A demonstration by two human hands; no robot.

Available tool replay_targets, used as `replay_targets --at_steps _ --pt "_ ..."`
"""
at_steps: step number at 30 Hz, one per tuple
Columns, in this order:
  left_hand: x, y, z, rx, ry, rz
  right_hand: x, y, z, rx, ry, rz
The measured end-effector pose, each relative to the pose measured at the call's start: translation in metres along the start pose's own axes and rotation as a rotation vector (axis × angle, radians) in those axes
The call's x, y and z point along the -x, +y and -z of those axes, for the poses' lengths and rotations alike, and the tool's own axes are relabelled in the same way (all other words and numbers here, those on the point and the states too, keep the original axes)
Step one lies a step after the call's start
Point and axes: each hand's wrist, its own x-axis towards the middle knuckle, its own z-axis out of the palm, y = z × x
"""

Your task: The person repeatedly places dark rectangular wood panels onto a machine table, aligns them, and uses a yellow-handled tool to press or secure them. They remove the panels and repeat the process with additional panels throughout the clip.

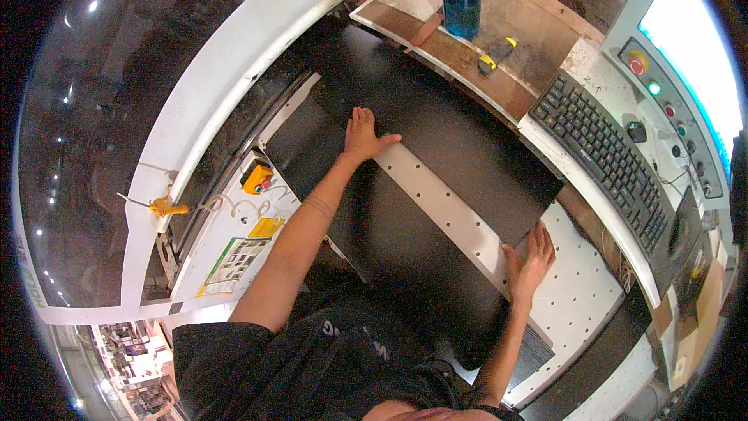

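Note:
Two dark, smooth panels lie in front of me, a far panel (460, 125) and a near panel (413, 249). Between them runs a pale strip with holes (444, 203), part of the perforated table surface (586, 273). My left hand (361, 137) is at the far panel's near edge, by the strip's left end, fingers stretched and thumb out to the right. At the far panel's right-hand near corner, my right hand (531, 259) has its fingers extended and its thumb apart over the strip. What lies under the right palm is hidden. A stack of thin dark sheet edges (531, 355) shows below my right forearm.
A shelf beyond the panels holds a blue bottle (461, 0) and a yellow-black cutter (497, 56). To the right are a keyboard (604, 152), a mouse (679, 234) and a monitor with control buttons (654, 88). Left stand a yellow button box (256, 179) and a yellow-handled coiled hose (167, 206).

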Motion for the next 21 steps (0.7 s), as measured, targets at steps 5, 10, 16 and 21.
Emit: replay_targets --at_steps 5,10,16,21 --pt "-0.012 -0.030 0.012 -0.005 0.077 -0.037 -0.011 -0.019 -0.021 -0.074 0.030 0.055" --pt "-0.031 -0.026 0.011 0.011 0.197 -0.193 -0.016 -0.001 -0.022 -0.103 0.074 0.218" --pt "-0.045 -0.017 0.037 -0.142 -0.168 -0.033 -0.025 0.002 -0.021 -0.205 0.038 0.206" --pt "-0.035 -0.009 0.034 -0.076 -0.081 -0.008 -0.026 0.014 -0.026 -0.200 0.051 0.205"
